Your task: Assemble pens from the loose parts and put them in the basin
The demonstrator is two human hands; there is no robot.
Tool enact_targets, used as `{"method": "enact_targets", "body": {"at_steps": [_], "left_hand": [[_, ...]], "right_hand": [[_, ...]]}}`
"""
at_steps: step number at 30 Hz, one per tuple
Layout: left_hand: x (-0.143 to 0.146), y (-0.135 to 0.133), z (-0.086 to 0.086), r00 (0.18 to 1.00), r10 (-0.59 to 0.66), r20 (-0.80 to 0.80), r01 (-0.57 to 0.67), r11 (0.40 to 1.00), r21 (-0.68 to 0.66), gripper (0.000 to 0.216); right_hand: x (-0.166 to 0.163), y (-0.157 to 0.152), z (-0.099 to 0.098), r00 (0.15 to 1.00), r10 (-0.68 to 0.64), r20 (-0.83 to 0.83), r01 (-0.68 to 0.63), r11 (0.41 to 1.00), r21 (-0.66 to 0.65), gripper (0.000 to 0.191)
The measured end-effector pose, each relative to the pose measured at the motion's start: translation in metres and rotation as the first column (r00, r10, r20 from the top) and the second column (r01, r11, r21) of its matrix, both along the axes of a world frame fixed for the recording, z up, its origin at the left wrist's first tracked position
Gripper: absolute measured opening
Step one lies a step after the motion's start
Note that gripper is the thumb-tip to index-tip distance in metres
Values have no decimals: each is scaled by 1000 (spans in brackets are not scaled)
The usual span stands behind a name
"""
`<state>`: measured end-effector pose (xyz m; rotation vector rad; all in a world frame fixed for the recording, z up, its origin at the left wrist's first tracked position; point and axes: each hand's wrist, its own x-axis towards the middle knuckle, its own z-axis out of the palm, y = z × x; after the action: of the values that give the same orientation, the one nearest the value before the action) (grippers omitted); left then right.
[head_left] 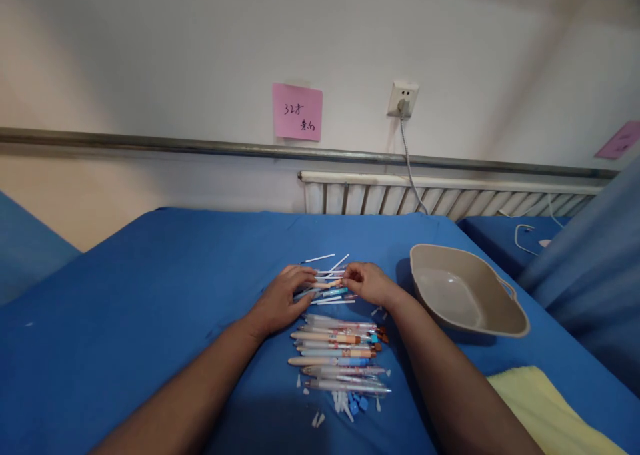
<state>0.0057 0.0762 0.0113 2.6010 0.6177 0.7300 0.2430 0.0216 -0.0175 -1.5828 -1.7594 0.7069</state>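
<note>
Both hands rest on a blue table [150,295] over a scatter of pen parts. My left hand [283,298] lies palm down with its fingers curled onto an orange pen barrel [327,284]. My right hand [367,283] pinches the other end of that same barrel. White refills [320,259] lie just beyond the fingers. Nearer me sits a row of several pens [337,355], orange, blue and clear. Small caps and tips [345,401] are strewn below the row.
A beige plastic basin [465,288] stands to the right of my right hand. A yellow cloth [545,408] lies at the lower right. A radiator [450,198], a wall socket with a cable [403,100] and a pink note [297,112] are behind the table.
</note>
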Motion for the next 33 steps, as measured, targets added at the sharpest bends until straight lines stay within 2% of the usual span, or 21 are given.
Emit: {"method": "enact_targets", "body": {"at_steps": [3,6,9,11,15,19,24,33], "left_hand": [[-5,2,1,992,128,19,-128,992,-22,23],[-19,-2,6,976,217,-33,-220,969,-114,21],[-42,-14,12,979,118,-165,-150,969,-198,20],[-58,-23,13,969,50,-242,-102,973,-206,19],[-74,-36,3,956,96,-278,-139,981,-137,18],[-65,-38,-8,956,163,-242,-182,982,-56,19],[-40,-37,-8,959,228,-168,-239,970,-51,17],[-11,-25,-16,970,222,-103,-226,974,-26,14]], "right_hand": [[-11,0,2,995,-1,97,-9,995,101,7],[-16,0,3,990,-3,144,-19,988,150,7],[-18,0,2,988,-15,155,-10,987,159,8],[-18,1,0,989,-30,148,5,986,165,9],[-18,1,-5,990,-68,126,45,983,175,11],[-20,1,-7,989,-80,127,54,979,197,12],[-22,0,-5,988,-73,134,43,975,219,11],[-22,2,-5,984,-79,158,43,975,220,12]]}}
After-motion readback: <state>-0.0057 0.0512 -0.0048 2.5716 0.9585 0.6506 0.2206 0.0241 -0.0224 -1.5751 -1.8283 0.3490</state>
